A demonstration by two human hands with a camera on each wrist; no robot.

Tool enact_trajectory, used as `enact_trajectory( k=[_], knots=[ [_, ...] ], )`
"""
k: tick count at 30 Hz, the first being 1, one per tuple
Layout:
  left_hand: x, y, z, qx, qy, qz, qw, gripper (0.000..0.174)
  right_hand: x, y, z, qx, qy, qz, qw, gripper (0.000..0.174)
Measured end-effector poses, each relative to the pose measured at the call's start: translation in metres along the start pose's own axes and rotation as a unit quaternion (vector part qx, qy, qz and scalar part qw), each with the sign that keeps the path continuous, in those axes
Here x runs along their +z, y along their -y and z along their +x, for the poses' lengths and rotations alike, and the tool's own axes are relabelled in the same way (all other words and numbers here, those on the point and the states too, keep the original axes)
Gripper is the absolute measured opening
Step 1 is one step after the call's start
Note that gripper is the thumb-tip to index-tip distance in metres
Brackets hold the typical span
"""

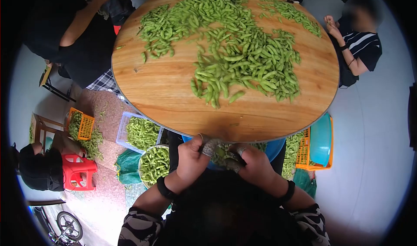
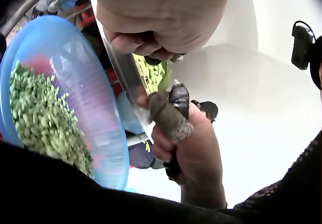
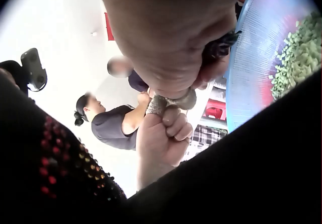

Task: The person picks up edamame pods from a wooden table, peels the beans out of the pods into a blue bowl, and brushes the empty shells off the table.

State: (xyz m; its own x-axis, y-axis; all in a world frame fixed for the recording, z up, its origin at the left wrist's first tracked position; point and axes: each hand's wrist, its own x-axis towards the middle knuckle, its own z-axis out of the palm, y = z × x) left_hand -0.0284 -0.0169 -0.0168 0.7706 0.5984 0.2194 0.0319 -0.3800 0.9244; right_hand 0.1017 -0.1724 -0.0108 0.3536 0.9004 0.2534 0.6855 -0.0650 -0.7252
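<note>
The round wooden table (image 1: 173, 98) spread ahead of both hands, and its heap of edamame pods (image 1: 243, 59) lay well beyond the fingers. Under the hands, tucked below the table's near edge, sat a blue basin (image 2: 95, 108) holding shelled beans (image 2: 45, 118). The left hand (image 1: 191, 159) and right hand (image 1: 256, 163) came close together over it, fingers curled, both pinching one green pod (image 2: 165, 79) between their tips. Only a sliver of that pod showed in the left wrist view, and from the head it was lost behind the fingers. Wrapped finger guards (image 2: 170, 119) covered some fingertips. The right wrist view was mostly blocked by the hand itself and a dark sleeve.
</note>
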Motion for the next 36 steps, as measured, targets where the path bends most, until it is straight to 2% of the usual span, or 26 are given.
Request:
enact_trajectory(
  k=[2,4,5,7,8,9,10,11,13,14,16,17,18,19,20,22,23,26,27,29,30,32,33,34,35,36],
  knots=[
    [-0.003,-0.002,0.000,0.007,-0.009,0.021,1.000,0.006,-0.003,0.004,0.002,-0.026,-0.007,0.018,0.999,0.037],
    [-0.004,-0.002,0.000,0.011,0.039,0.021,0.999,0.007,-0.011,0.014,0.005,-0.011,-0.063,-0.035,0.997,0.038],
    [0.001,-0.002,0.000,0.010,0.041,0.019,0.999,0.007,-0.010,0.015,0.006,-0.009,-0.062,-0.036,0.997,0.038],
    [0.017,-0.005,0.004,0.028,0.050,-0.141,0.988,0.009,-0.007,0.016,0.009,0.076,-0.042,0.167,0.982,0.034],
    [0.015,-0.009,0.002,0.027,0.050,-0.143,0.988,0.009,-0.006,0.017,0.010,0.078,-0.042,0.166,0.982,0.034],
    [0.012,-0.021,0.002,-0.063,0.096,-0.253,0.961,0.011,-0.005,0.017,0.012,0.075,-0.047,0.239,0.967,0.027],
    [0.010,-0.028,0.002,-0.152,0.140,-0.356,0.911,0.013,-0.006,0.017,0.013,0.072,-0.051,0.312,0.946,0.021],
    [0.009,-0.029,0.002,-0.154,0.139,-0.359,0.910,0.013,-0.007,0.017,0.014,0.074,-0.049,0.310,0.946,0.021],
    [0.008,-0.029,0.002,-0.182,0.156,-0.378,0.894,0.017,-0.011,0.019,0.017,0.133,-0.009,0.410,0.902,0.032],
    [0.008,-0.024,0.001,-0.183,0.155,-0.380,0.893,0.017,-0.014,0.018,0.018,0.134,-0.008,0.410,0.902,0.032],
    [0.009,-0.012,0.000,-0.145,0.151,-0.343,0.916,0.016,-0.020,0.014,0.021,0.235,0.072,0.423,0.872,0.033],
    [0.010,-0.009,-0.001,-0.145,0.149,-0.344,0.915,0.016,-0.017,0.011,0.022,0.236,0.075,0.421,0.872,0.033],
    [0.009,-0.008,-0.001,-0.104,0.123,-0.282,0.946,0.013,-0.010,0.006,0.023,0.117,0.021,0.312,0.943,0.029],
    [0.010,-0.006,0.000,-0.060,0.098,-0.219,0.969,0.011,-0.006,0.004,0.025,-0.006,-0.037,0.190,0.981,0.026],
    [0.010,-0.005,0.001,-0.059,0.102,-0.221,0.968,0.011,-0.008,0.006,0.025,-0.004,-0.040,0.187,0.982,0.026],
    [0.010,-0.001,0.002,0.044,0.089,-0.075,0.992,0.007,-0.012,0.014,0.024,0.005,-0.012,0.022,1.000,0.036],
    [0.009,0.002,0.002,0.045,0.096,-0.023,0.994,0.010,-0.009,0.016,0.024,0.015,-0.018,-0.007,1.000,0.042],
    [0.007,0.000,0.005,0.063,0.109,-0.002,0.992,0.010,-0.008,0.022,0.024,0.059,0.010,-0.030,0.998,0.040],
    [0.007,0.001,0.005,0.062,0.108,-0.004,0.992,0.010,-0.008,0.019,0.024,0.060,0.011,-0.030,0.998,0.040],
    [0.008,0.003,0.003,0.104,0.106,-0.041,0.988,0.010,-0.010,0.010,0.025,0.118,0.043,0.154,0.980,0.038],
    [0.006,0.004,0.001,0.098,0.101,-0.041,0.989,0.010,-0.012,0.008,0.025,0.119,0.050,0.156,0.979,0.038],
    [-0.001,0.001,0.002,0.023,0.067,-0.102,0.992,0.011,-0.017,0.008,0.024,0.117,0.049,0.140,0.982,0.033],
    [-0.013,-0.002,0.004,0.011,0.050,-0.092,0.994,0.010,-0.018,0.008,0.026,0.115,0.054,0.143,0.982,0.033],
    [-0.021,-0.003,0.004,-0.040,0.021,-0.133,0.990,0.007,-0.020,0.008,0.028,0.061,0.043,0.097,0.992,0.031],
    [-0.033,-0.010,0.003,-0.074,-0.018,-0.119,0.990,0.008,-0.023,0.009,0.029,0.009,0.032,0.052,0.998,0.028],
    [-0.045,-0.006,0.002,-0.081,-0.058,-0.100,0.990,0.009,-0.028,0.009,0.033,0.012,0.033,0.054,0.998,0.028]
  ],
)
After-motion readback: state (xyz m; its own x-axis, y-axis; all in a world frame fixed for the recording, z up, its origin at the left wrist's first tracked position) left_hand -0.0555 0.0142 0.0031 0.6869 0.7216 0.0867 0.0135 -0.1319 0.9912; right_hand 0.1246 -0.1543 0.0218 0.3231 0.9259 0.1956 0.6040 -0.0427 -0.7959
